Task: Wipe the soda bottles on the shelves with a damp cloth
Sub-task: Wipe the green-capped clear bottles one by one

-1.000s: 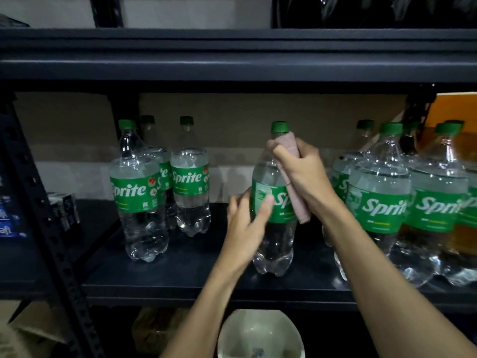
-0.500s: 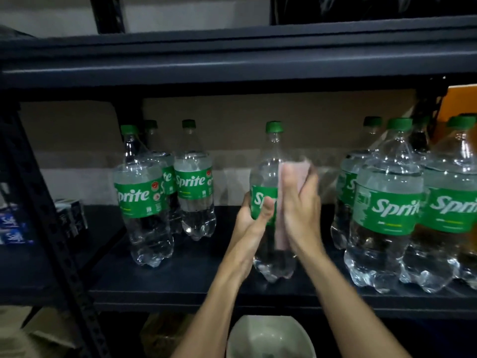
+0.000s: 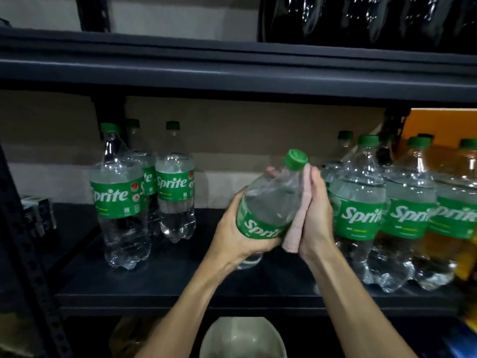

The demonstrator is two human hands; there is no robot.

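Note:
A clear Sprite bottle [image 3: 271, 200] with a green cap and label is lifted off the dark shelf [image 3: 180, 277] and tilted, cap pointing up and right. My left hand [image 3: 233, 235] grips its lower half around the label. My right hand [image 3: 316, 215] presses a folded pink cloth [image 3: 296, 223] against the bottle's right side, fingers wrapped over the cloth. Three Sprite bottles [image 3: 118, 200] stand at the left of the shelf. Several more Sprite bottles [image 3: 361, 220] stand close together at the right.
A pale bowl [image 3: 242, 339] sits below the shelf edge, between my forearms. Small dark boxes [image 3: 38, 215] lie at the far left. An orange board [image 3: 444, 125] stands behind the right bottles. The upper shelf [image 3: 232, 71] holds dark shiny bottles [image 3: 361, 19].
The bottle stood upright on the shelf before; now my left hand has lifted and tilted it. My right hand slid the cloth down from the neck, then along the right side.

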